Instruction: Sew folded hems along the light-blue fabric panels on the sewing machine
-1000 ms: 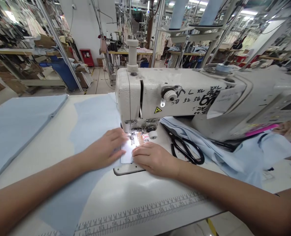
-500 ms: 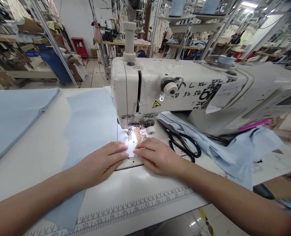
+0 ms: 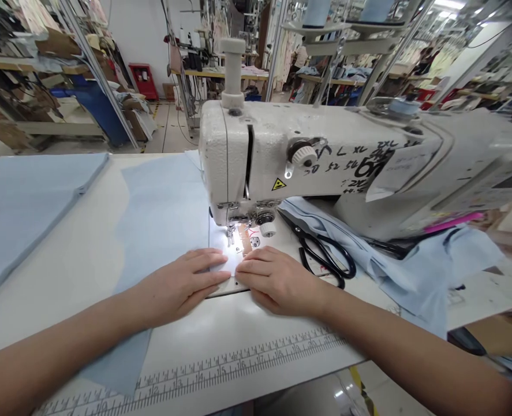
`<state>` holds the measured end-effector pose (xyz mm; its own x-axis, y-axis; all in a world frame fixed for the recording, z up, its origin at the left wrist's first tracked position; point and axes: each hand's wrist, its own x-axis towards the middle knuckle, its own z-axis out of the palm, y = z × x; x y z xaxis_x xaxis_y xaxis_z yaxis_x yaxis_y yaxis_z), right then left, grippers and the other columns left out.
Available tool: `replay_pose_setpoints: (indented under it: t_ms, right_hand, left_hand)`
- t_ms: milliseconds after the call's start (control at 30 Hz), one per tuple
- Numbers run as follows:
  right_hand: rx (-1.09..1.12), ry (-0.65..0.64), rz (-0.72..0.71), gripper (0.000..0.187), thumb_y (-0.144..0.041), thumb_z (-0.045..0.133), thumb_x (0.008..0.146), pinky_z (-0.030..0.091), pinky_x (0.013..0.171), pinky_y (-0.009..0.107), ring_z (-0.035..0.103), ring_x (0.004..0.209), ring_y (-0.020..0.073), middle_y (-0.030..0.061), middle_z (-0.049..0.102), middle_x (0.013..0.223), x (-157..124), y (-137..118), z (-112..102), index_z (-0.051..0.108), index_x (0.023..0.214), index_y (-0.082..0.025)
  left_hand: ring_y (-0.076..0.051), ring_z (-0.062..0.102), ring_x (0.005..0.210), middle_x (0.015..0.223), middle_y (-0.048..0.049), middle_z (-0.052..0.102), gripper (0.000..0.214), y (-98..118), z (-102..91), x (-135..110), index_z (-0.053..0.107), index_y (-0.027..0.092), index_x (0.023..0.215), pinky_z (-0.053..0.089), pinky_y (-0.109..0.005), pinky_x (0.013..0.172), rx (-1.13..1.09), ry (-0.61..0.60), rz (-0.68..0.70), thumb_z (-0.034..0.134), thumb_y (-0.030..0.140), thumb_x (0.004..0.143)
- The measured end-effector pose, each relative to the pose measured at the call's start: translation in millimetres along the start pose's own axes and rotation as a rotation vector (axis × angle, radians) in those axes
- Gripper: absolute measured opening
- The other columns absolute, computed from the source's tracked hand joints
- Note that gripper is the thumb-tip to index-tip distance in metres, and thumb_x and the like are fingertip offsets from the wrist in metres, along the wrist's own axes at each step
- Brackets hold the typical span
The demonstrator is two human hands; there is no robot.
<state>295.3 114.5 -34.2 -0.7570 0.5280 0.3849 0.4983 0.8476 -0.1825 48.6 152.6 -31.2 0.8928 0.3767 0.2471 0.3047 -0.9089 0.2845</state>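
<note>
Basically, both hands are at the needle end of the sewing machine [image 3: 256, 150]. The light-blue fabric panel [image 3: 164, 214] lies on the desk [image 3: 97, 234] left of the machine head, its lit right edge at the presser foot [image 3: 230, 236]; whether the foot is down is too small to read. Bulk of the panel sits out left, probably so its weight is carried by the desk and doesn't drag on the edge. Left hand [image 3: 182, 288]: palm down on the cloth, fingers straight and nearly together, grip flattened out with no pinch visible; looks like it's there to press the ply flat. Right hand [image 3: 277, 280]: fingers together and slightly bent, tips at the cloth's right edge just short of the foot, near the left fingertips. Reads as edge guiding. That grip looks narrow; can't say if any cloth is pinched, the fingers hide it. Scissors [image 3: 301, 232] lie just beyond the right hand, handles toward the person, presumably for quick reach. Folded blue fabric [image 3: 26, 202] is stacked at far left, rumpled blue cloth [image 3: 424, 271] on the right, so the two are well apart. Printed ruler scale [image 3: 221, 370] runs along the front edge, likely for quick measuring.
</note>
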Motion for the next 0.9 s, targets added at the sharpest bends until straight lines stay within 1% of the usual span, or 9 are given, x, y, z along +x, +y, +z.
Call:
replay_pose_setpoints:
  t_ms: [100, 200, 400, 500, 667, 800, 900]
  right_hand:
    - [0.02, 0.006, 0.011, 0.026, -0.01, 0.044, 0.086, 0.046, 0.087, 0.035, 0.055, 0.096, 0.0207, 0.0074, 0.068, 0.099, 1, 0, 0, 0.063, 0.103, -0.011]
    - [0.03, 0.02, 0.06, 0.026, -0.011, 0.044, 0.087, 0.047, 0.088, 0.036, 0.055, 0.096, 0.0209, 0.0081, 0.068, 0.102, 3, 1, 1, 0.064, 0.103, -0.012]
    - [-0.027, 0.068, 0.124, 0.027, -0.014, 0.044, 0.09, 0.045, 0.093, 0.039, 0.055, 0.102, 0.0233, 0.0085, 0.067, 0.106, 8, 4, 5, 0.065, 0.105, -0.012]
    - [-0.076, 0.061, 0.156, 0.029, -0.017, 0.042, 0.091, 0.045, 0.094, 0.039, 0.055, 0.101, 0.024, 0.0093, 0.067, 0.108, 11, 6, 7, 0.066, 0.107, -0.011]
    - [-0.164, 0.014, 0.23, 0.03, -0.022, 0.043, 0.092, 0.045, 0.087, 0.041, 0.054, 0.103, 0.0269, 0.0113, 0.065, 0.11, 12, 7, 8, 0.063, 0.112, -0.011]
    - [-0.207, -0.031, 0.278, 0.033, -0.027, 0.043, 0.094, 0.044, 0.087, 0.042, 0.053, 0.106, 0.0282, 0.0131, 0.062, 0.116, 11, 6, 8, 0.059, 0.119, -0.011]
    - [-0.206, -0.031, 0.29, 0.033, -0.028, 0.044, 0.094, 0.045, 0.086, 0.042, 0.054, 0.105, 0.028, 0.0128, 0.063, 0.117, 9, 6, 7, 0.058, 0.119, -0.011]
  left_hand:
    - [-0.022, 0.048, 0.121, 0.13, -0.0083, 0.055, 0.029, -4, -1.9, 1, 0.06, 0.021, 0.119, 0.047, -0.04, 0.099, 0.002, -0.016, 0.007, 0.041, 0.023, 0.097]
    - [-0.022, 0.048, 0.123, 0.133, -0.0073, 0.054, 0.03, -11, -3.6, 4, 0.059, 0.023, 0.121, 0.046, -0.041, 0.101, 0.012, -0.033, -0.008, 0.04, 0.026, 0.098]
    - [-0.022, 0.044, 0.127, 0.138, -0.0071, 0.051, 0.033, -26, -5.3, 8, 0.056, 0.025, 0.126, 0.042, -0.041, 0.105, 0.014, -0.046, -0.016, 0.04, 0.03, 0.098]
    - [-0.022, 0.042, 0.13, 0.14, -0.0068, 0.048, 0.035, -32, -6.9, 11, 0.054, 0.025, 0.129, 0.04, -0.041, 0.107, 0.013, -0.061, -0.026, 0.039, 0.031, 0.099]
    - [-0.022, 0.042, 0.13, 0.14, -0.0081, 0.048, 0.036, -40, -9.8, 16, 0.053, 0.022, 0.13, 0.038, -0.041, 0.108, 0.017, -0.076, -0.018, 0.038, 0.031, 0.098]
    - [-0.024, 0.045, 0.127, 0.14, -0.0098, 0.048, 0.036, -46, -9.3, 14, 0.054, 0.022, 0.129, 0.038, -0.044, 0.108, 0.032, -0.054, -0.041, 0.04, 0.032, 0.097]
    - [-0.023, 0.047, 0.125, 0.138, -0.0092, 0.049, 0.036, -49, -8.1, 11, 0.053, 0.024, 0.129, 0.04, -0.043, 0.106, 0.0, 0.008, -0.085, 0.043, 0.032, 0.096]
